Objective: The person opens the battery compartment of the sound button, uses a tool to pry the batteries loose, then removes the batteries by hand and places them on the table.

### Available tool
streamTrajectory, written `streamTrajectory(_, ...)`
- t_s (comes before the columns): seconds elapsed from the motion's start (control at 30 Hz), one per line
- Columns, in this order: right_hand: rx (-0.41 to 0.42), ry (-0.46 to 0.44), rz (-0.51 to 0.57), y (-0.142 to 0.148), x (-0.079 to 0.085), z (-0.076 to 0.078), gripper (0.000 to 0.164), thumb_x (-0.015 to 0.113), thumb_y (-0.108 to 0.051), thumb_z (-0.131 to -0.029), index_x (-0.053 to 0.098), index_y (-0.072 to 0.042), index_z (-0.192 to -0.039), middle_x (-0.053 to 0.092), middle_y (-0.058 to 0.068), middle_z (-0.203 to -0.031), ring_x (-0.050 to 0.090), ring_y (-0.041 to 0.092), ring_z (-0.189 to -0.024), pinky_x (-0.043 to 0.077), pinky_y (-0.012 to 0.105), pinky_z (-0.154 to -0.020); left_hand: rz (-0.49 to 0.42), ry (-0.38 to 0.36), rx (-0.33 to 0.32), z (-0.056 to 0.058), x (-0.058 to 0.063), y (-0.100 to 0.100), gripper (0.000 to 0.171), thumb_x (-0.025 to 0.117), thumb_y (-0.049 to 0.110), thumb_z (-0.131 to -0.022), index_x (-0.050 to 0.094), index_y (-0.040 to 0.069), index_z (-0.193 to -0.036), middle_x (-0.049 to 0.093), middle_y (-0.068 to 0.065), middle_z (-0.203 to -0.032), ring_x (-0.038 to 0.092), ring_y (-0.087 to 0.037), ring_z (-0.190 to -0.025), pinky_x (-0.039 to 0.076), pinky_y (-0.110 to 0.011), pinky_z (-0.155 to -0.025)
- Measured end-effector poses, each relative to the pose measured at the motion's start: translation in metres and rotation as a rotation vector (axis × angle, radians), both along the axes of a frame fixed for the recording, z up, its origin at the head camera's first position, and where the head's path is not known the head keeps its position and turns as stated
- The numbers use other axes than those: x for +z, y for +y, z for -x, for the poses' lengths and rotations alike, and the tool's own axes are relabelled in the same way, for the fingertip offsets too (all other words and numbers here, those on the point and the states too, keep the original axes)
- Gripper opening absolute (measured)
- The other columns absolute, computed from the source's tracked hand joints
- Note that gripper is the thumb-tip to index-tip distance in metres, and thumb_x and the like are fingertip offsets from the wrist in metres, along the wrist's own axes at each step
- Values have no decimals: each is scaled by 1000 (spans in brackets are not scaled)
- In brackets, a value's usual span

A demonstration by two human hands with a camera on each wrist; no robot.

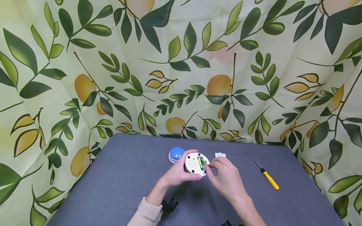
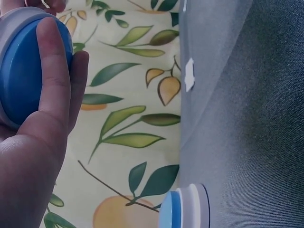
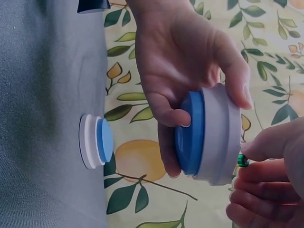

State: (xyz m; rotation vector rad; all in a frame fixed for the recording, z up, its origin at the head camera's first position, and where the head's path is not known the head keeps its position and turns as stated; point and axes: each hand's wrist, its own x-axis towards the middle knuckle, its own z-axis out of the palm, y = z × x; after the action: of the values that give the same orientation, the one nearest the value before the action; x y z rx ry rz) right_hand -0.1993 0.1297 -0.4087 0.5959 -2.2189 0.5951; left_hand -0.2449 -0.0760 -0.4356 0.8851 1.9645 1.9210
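My left hand grips a round push-button device by its rim, the white underside turned toward the head camera. Its blue dome lies under the left fingers in the left wrist view. Green batteries show in the open compartment on the underside, which also has dark round feet and a patch of small holes. My right hand is at the compartment's edge. In the right wrist view, its thumb and finger pinch a green battery that sticks out from the underside; how far it is seated is hidden.
A second blue-and-white push button stands on the grey table behind the left hand. A small white piece lies beyond the right hand. Off to the right is a yellow-handled screwdriver. A leaf-patterned cloth hangs behind.
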Motion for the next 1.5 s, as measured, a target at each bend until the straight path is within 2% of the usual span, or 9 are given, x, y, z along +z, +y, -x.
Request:
streamTrajectory(0.17, 15, -32, 69, 3, 0, 1, 17, 86, -2, -71, 73, -9, -78, 66, -5, -77, 59, 10, -71, 52, 28, -61, 0, 2, 5, 1, -1, 0, 85, 80, 8, -82, 31, 6, -151, 51, -12, -132, 62, -18, -105, 54, -27, -88)
streamTrajectory(0.47, 89, -262, 305, 15, 2, 7, 19, 80, 6, -78, 74, -9, -89, 67, -8, -78, 60, 4, -67, 57, 28, -62, -9, -1, 10, 0, 0, 0, 85, 81, 8, -81, 32, 5, -151, 50, -12, -135, 60, -19, -109, 52, -27, -90)
streamTrajectory(0.7, 149, -407, 474, 23, -5, 14, 15, 79, 1, -83, 75, -12, -90, 69, -6, -82, 62, 10, -69, 54, 25, -64, -26, -11, -2, 0, 0, 0, 85, 81, 7, -81, 32, 5, -151, 49, -13, -134, 61, -18, -108, 53, -27, -90)
streamTrajectory(0.87, 220, -497, 544, 27, -8, 19, 8, 78, -6, -89, 74, -10, -94, 69, 0, -86, 64, 14, -73, 54, 26, -66, -39, -21, 1, 1, -1, -2, 85, 80, 4, -81, 32, 6, -151, 50, -14, -133, 62, -19, -107, 54, -27, -89)
streamTrajectory(1.07, 310, -528, 611, 39, -10, 31, 6, 76, -5, -91, 72, -4, -95, 70, 9, -83, 67, 17, -71, 57, 29, -64, -50, -21, 4, 3, 0, -4, 84, 79, 1, -81, 32, 5, -150, 49, -14, -133, 61, -20, -109, 53, -27, -91)
streamTrajectory(1.2, 350, -551, 669, 50, -12, 43, 9, 74, -4, -92, 71, 2, -97, 70, 15, -82, 68, 20, -70, 59, 33, -68, -36, -19, 24, 3, 0, -4, 85, 80, 2, -80, 33, 7, -151, 49, -13, -132, 60, -20, -109, 52, -27, -91)
streamTrajectory(1.5, 312, -611, 735, 69, -23, 67, 18, 74, -5, -92, 68, 9, -101, 71, 12, -85, 70, 16, -71, 60, 33, -71, -29, -19, 25, 4, -1, -5, 85, 80, 4, -79, 33, 7, -151, 49, -13, -132, 60, -20, -109, 52, -27, -91)
